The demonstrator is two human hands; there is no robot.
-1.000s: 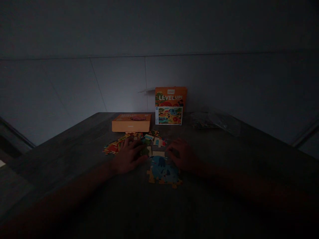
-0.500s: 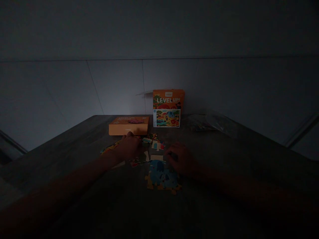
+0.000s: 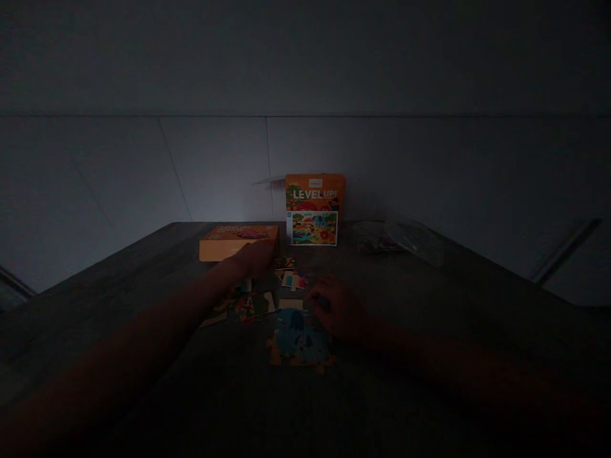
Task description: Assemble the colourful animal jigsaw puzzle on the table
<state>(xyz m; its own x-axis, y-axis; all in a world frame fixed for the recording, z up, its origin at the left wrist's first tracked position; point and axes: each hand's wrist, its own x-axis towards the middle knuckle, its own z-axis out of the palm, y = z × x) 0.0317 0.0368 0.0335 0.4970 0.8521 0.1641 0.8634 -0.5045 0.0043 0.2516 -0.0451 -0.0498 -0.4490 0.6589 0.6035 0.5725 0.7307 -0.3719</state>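
Observation:
Joined jigsaw pieces with blue elephants [image 3: 300,337] lie on the dark table in front of me. My right hand [image 3: 337,305] rests at their upper right edge, its fingers curled; whether a piece is in them is hidden. My left hand [image 3: 260,257] reaches over the loose jigsaw pieces [image 3: 251,306], close to the front of the orange box lying flat [image 3: 226,248]. Its fingers are dark and blurred, so their grip does not show. A piece with white, teal and red [image 3: 293,280] and a pale piece [image 3: 291,304] lie between the hands.
An orange "LEVEL UP!" box [image 3: 317,194] stands upright at the back, with a picture card [image 3: 312,229] leaning on its front. To its right lies a clear plastic bag [image 3: 413,238] with pieces by it. A pale wall [image 3: 214,165] rises behind the table. The light is very dim.
My left hand has moved right and farther away, now overlapping the front of the flat box and uncovering loose pieces. My right hand stays by the elephant pieces. The view has shifted slightly.

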